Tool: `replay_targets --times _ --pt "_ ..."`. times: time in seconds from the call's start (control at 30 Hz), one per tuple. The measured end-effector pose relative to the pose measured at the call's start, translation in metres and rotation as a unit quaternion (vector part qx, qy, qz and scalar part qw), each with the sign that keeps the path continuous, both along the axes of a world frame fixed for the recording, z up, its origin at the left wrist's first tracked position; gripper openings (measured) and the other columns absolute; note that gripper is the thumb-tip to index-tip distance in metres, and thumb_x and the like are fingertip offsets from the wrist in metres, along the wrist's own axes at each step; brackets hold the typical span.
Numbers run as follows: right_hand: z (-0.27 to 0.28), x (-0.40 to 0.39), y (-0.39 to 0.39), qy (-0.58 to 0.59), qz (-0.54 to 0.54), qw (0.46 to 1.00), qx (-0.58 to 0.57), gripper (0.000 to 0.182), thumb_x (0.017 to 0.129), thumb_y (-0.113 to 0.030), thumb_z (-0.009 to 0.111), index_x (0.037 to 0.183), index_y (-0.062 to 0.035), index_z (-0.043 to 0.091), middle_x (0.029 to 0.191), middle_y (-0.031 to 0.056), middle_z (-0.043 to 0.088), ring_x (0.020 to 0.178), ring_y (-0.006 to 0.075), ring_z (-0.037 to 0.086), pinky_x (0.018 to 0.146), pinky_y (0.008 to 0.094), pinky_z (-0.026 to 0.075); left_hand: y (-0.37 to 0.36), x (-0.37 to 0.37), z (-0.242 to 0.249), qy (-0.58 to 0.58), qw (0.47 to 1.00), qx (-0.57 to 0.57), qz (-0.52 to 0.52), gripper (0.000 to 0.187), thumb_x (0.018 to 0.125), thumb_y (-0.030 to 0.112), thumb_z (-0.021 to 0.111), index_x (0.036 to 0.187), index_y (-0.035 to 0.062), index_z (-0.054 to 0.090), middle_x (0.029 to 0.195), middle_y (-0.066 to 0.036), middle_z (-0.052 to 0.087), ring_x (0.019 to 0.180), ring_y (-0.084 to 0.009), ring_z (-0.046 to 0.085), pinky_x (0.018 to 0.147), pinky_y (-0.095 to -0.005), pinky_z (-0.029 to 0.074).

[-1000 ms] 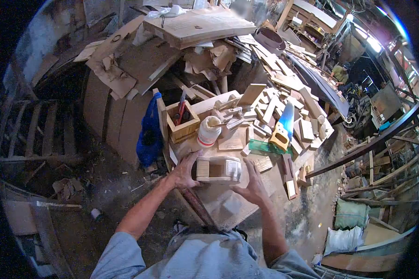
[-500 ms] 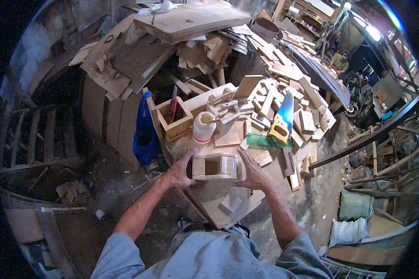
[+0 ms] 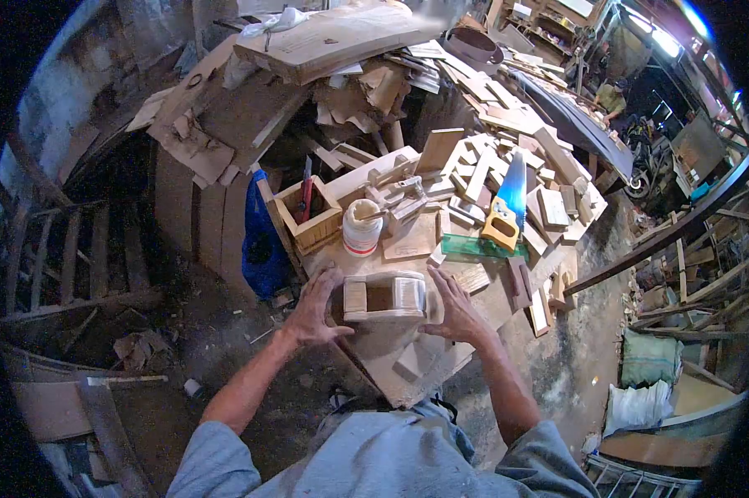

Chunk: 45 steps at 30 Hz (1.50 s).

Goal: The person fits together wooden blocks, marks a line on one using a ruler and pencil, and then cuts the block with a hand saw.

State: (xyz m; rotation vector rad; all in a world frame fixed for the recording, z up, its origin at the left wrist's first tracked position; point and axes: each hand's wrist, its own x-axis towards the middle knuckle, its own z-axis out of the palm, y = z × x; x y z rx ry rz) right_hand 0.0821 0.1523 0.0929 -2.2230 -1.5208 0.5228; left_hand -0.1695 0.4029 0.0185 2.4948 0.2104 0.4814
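A small wooden box-like assembly stands on the workbench in front of me. My left hand presses against its left end, fingers spread. My right hand lies flat against its right end, fingers extended. Both hands clamp the piece between them. A loose wooden block lies on the bench just below the assembly.
A white glue jar, a wooden tool box and a blue-bladed handsaw sit behind the assembly among several wood offcuts. A blue bag hangs at the bench's left. Another person is far back right.
The view has shifted slightly. My hands stay on the two ends of the assembly, and my left fingers have spread a little wider on its left end.
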Motion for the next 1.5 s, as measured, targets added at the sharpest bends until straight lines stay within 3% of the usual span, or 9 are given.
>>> replay_targets --times 0.23,0.47,0.57,0.73,0.8,0.97,1.17,1.3,1.5 --pt "-0.007 0.011 0.013 0.01 0.038 0.999 -0.008 0.122 0.065 -0.033 0.088 0.16 -0.0154 0.013 0.161 0.0163 0.028 0.148 0.0378 0.028 0.12 0.0567 0.023 0.001 0.018 0.012 0.091 0.995 -0.034 0.001 0.131 0.055 0.04 0.095 0.156 0.0011 0.02 0.154 -0.024 0.035 0.145 -0.0385 0.033 0.12 -0.0513 0.024" --pt "-0.018 0.022 0.02 0.11 0.077 0.99 0.041 0.122 0.063 -0.024 0.088 0.159 -0.0109 0.014 0.16 0.022 0.026 0.149 0.0386 0.025 0.122 0.0468 0.025 0.001 0.022 0.011 0.058 0.989 -0.134 -0.001 0.124 0.057 0.025 0.093 0.155 0.0008 0.021 0.149 -0.023 0.043 0.14 -0.0321 0.043 0.119 -0.0418 0.032" --pt "-0.025 0.026 0.021 0.116 0.088 0.986 0.077 0.123 0.06 -0.02 0.085 0.159 -0.0063 0.012 0.157 0.0259 0.031 0.145 0.0384 0.033 0.122 0.0437 0.028 -0.004 0.02 0.032 0.04 0.986 -0.162 -0.018 0.119 0.061 0.018 0.092 0.154 0.0001 0.022 0.146 -0.02 0.046 0.136 -0.0292 0.048 0.116 -0.039 0.036" --pt "-0.006 0.02 0.015 0.378 0.012 0.925 0.046 0.119 0.069 -0.023 0.084 0.16 -0.0156 0.008 0.15 0.0284 0.039 0.139 0.0382 0.041 0.116 0.0485 0.033 -0.004 0.013 0.035 0.022 0.926 -0.376 -0.042 0.107 0.069 0.012 0.09 0.153 -0.0013 0.024 0.142 -0.017 0.049 0.126 -0.0263 0.054 0.108 -0.0394 0.045" --pt "-0.007 0.016 0.012 0.499 -0.026 0.864 0.061 0.107 0.079 -0.026 0.08 0.16 -0.0128 0.011 0.145 0.0263 0.045 0.133 0.0355 0.047 0.114 0.0458 0.035 -0.004 0.014 0.027 0.024 0.885 -0.465 0.009 0.105 0.071 0.012 0.089 0.152 -0.002 0.024 0.141 -0.017 0.05 0.123 -0.0254 0.056 0.105 -0.0395 0.047" --pt "-0.026 0.007 0.019 0.507 -0.129 0.846 0.104 0.085 0.089 -0.028 0.072 0.155 -0.0042 0.024 0.134 0.0214 0.055 0.125 0.0287 0.053 0.104 0.0407 0.044 -0.005 0.016 0.013 0.05 0.838 -0.527 0.133 0.086 0.082 0.021 0.083 0.145 -0.01 0.034 0.127 -0.018 0.061 0.117 -0.0218 0.06 0.1 -0.0345 0.048" --pt "-0.006 -0.01 0.036 0.534 -0.222 0.809 0.104 0.058 0.092 -0.033 0.068 0.139 -0.0031 0.05 0.121 0.0112 0.063 0.108 0.0199 0.06 0.091 0.0355 0.047 -0.02 0.023 0.044 0.023 0.768 -0.593 0.241 0.075 0.082 0.033 0.082 0.134 -0.0092 0.05 0.118 -0.013 0.065 0.109 -0.0197 0.06 0.097 -0.0319 0.044" --pt "-0.008 -0.007 0.044 0.54 -0.245 0.801 0.085 0.061 0.085 -0.041 0.075 0.131 -0.0055 0.055 0.116 0.0118 0.064 0.107 0.0219 0.059 0.089 0.0357 0.046 -0.019 0.026 0.039 0.014 0.768 -0.593 0.242 0.062 0.082 0.036 0.081 0.123 -0.006 0.06 0.115 -0.011 0.066 0.107 -0.0194 0.059 0.098 -0.0314 0.042" --pt "0.004 -0.006 0.051 0.525 -0.252 0.811 0.048 0.052 0.091 -0.04 0.067 0.13 -0.0069 0.059 0.114 0.0048 0.063 0.098 0.0169 0.059 0.085 0.0345 0.048 -0.024 0.027 0.047 0.04 0.769 -0.567 0.292 0.055 0.082 0.039 0.08 0.115 -0.003 0.066 0.11 -0.009 0.066 0.103 -0.0188 0.058 0.095 -0.0316 0.041"
